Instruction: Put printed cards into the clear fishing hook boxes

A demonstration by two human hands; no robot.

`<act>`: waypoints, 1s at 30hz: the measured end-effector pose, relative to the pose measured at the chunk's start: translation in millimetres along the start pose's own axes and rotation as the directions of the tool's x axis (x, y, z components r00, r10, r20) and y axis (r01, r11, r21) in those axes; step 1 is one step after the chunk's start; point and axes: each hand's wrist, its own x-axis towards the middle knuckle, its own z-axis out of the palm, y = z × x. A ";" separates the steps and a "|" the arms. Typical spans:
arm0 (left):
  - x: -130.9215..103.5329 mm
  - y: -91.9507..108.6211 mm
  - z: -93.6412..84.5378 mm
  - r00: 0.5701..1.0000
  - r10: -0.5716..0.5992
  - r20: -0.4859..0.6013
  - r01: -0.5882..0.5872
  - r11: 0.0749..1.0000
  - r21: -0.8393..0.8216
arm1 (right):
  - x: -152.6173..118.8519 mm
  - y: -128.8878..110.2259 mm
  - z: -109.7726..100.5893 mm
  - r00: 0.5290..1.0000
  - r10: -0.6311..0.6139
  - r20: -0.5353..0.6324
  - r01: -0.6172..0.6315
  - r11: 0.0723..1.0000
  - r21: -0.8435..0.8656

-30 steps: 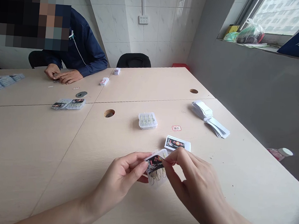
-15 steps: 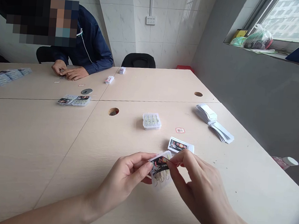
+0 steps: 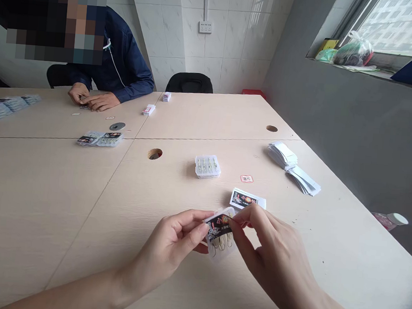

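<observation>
My left hand (image 3: 172, 240) is closed on a small clear plastic box (image 3: 221, 253) of fish hooks, tilted above the table. A black printed label (image 3: 218, 227) lies across the box lid, and the left thumb presses near its left end. My right hand (image 3: 275, 253) pinches the label's right end between thumb and forefinger. Just beyond the hands sits a stack of the same labels (image 3: 243, 198) on white backing, partly hidden by my right fingers. Farther off stands a clear box with hooks (image 3: 208, 166), with no black label visible on it.
A small red-edged sticker (image 3: 246, 178) and fanned white paper strips (image 3: 283, 156) lie to the right. Two labelled boxes (image 3: 100, 138) sit left, near a round metal cover (image 3: 117, 126). Across the table (image 3: 45, 199), a person in a blue jacket (image 3: 128, 58) works with both hands.
The label's right end appears slightly lower over the lid, with my right fingers still on it. Otherwise the view has only shifted a little.
</observation>
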 end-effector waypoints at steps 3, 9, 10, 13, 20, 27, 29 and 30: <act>-1.2 -0.9 0.2 1.000 -0.004 -0.001 0.004 1.000 -0.004 | 0.5 0.8 0.0 1.000 0.008 0.002 -0.008 1.000 0.002; -0.1 -0.2 -0.5 1.000 -0.002 0.005 0.002 1.000 -0.002 | 0.5 1.2 0.5 1.000 -0.001 -0.001 0.001 1.000 0.005; 0.4 -0.1 -0.5 1.000 -0.001 0.004 0.001 1.000 -0.004 | 0.4 1.1 0.7 1.000 0.000 0.001 0.000 1.000 0.005; 1.4 0.2 -0.3 1.000 0.001 0.005 -0.001 1.000 -0.003 | 0.3 0.8 0.9 1.000 0.003 0.003 -0.003 1.000 0.009; 0.3 0.2 -0.7 1.000 0.004 -0.001 -0.004 1.000 0.014 | -0.6 -0.6 -1.3 1.000 -0.002 -0.004 0.002 1.000 0.023; 1.7 0.2 -0.7 1.000 -0.013 -0.017 0.014 1.000 0.009 | -2.9 -2.4 -3.4 1.000 0.000 -0.006 0.001 0.998 0.062; 2.3 0.3 -0.6 1.000 -0.019 -0.024 0.019 1.000 0.008 | -4.1 -2.7 -4.5 1.000 -0.006 0.000 0.006 0.998 0.068; 2.3 0.3 -0.6 0.999 -0.021 -0.028 0.021 1.000 0.009 | -4.6 -2.8 -4.9 1.000 -0.008 0.003 0.008 0.998 0.069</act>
